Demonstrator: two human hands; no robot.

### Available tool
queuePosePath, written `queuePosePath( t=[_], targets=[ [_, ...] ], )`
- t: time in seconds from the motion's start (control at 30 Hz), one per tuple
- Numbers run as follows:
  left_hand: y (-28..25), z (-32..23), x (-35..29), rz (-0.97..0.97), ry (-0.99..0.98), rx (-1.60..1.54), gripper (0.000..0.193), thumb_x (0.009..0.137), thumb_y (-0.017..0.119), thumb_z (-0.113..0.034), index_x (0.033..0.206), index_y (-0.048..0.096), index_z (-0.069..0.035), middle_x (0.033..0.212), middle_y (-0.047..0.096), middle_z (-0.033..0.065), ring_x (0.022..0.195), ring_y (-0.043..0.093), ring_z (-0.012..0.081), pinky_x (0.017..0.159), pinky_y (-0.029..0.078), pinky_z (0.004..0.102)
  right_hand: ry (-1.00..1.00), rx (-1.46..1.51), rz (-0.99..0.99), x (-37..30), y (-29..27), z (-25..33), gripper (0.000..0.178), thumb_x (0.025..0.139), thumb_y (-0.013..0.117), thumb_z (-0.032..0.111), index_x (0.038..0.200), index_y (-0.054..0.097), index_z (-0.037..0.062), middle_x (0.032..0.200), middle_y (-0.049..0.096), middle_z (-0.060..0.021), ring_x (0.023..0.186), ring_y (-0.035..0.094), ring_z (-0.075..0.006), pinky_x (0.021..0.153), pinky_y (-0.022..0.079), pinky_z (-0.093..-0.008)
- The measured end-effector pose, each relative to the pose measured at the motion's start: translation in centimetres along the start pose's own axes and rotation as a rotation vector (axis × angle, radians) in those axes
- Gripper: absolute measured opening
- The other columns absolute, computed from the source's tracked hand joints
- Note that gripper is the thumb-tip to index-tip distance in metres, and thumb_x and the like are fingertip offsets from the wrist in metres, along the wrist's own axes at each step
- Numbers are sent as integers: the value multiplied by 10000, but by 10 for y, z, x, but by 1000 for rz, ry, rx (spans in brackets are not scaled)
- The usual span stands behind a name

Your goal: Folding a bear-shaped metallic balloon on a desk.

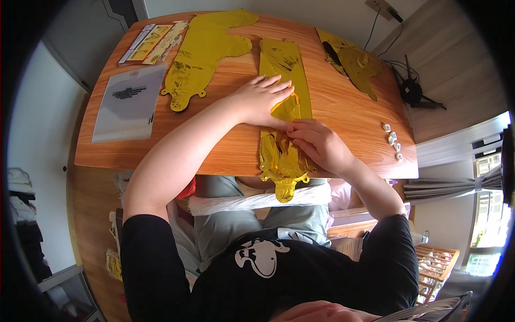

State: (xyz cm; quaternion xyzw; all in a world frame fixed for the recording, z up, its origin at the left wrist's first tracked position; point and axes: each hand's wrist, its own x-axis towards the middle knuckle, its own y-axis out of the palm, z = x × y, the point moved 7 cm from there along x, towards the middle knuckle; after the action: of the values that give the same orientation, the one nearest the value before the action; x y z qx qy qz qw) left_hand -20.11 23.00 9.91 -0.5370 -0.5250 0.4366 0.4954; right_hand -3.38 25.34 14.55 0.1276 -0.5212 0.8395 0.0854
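Note:
A flat gold foil balloon (301, 80) lies lengthwise in front of me, its tabbed, rounded end hanging past the table's near edge. Across its middle my left hand (260, 102) is spread flat, fingers apart, pressing on the foil. Close to the left thumb, the curled fingers of my right hand (321, 142) pinch the foil; the fingertips are partly hidden. Below the hands the foil is wrinkled and shiny. To the left rests another flat gold foil balloon (201, 51), and a third gold foil balloon (357, 61), partly folded, lies at the far right.
On the wooden table (348, 121), a clear plastic sleeve (129, 115) and printed cards (153, 44) lie at left. Several small white rolls (394, 140) sit near the right edge. A black device with cables (412, 92) is beyond it. A white wrapped bundle (252, 202) crosses my lap.

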Motion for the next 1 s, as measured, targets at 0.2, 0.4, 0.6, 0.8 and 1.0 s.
queuePosePath(
  t=[0.2, 0.4, 0.6, 0.8, 1.0],
  targets=[
    [0, 0, -2, 41, -9, 23, 1192, 802, 508, -909, 1658, 197, -140, 1723, 195, 68, 1595, 134, 288, 1298, 125, 486, 147, -11, -45, -2, -13, -17, 256, 869, 761, 45, 1123, 736, 24, 1179, 721, -150, 1180, 644, -336, 1002, 532, -418],
    [-1, -2, -3, 81, -31, 30, 1210, 790, 516, -915, 1658, 190, -138, 1727, 180, 62, 1597, 124, 286, 1300, 119, 487, 257, -97, 2, 4, -21, -12, 413, 798, 848, 136, 1185, 732, 53, 1224, 722, -118, 1308, 557, -352, 1076, 485, -429],
    [-1, -1, -3, 55, -18, 9, 1201, 788, 542, -901, 1653, 220, -133, 1722, 198, 73, 1595, 132, 291, 1298, 124, 485, 386, -175, 151, 10, -20, -19, 863, 664, 934, 385, 1410, 596, 112, 1359, 661, -129, 1439, 407, -394, 1177, 373, -490],
    [-3, -1, -2, 27, -25, -3, 1182, 790, 566, -881, 1650, 234, -141, 1718, 215, 76, 1592, 148, 297, 1298, 127, 483, 330, -262, 233, 5, -7, -17, 1143, 601, 940, 517, 1543, 428, 122, 1552, 489, -148, 1490, 320, -415, 1220, 294, -516],
    [3, 0, 1, 47, -1, 29, 1224, 782, 444, -956, 1654, 208, -130, 1720, 195, 95, 1590, 142, 325, 1297, 122, 491, 250, -177, 119, -3, -13, -23, 1012, 681, 917, 460, 1506, 468, 85, 1544, 481, -197, 1480, 360, -410, 1196, 342, -501]
  ],
)
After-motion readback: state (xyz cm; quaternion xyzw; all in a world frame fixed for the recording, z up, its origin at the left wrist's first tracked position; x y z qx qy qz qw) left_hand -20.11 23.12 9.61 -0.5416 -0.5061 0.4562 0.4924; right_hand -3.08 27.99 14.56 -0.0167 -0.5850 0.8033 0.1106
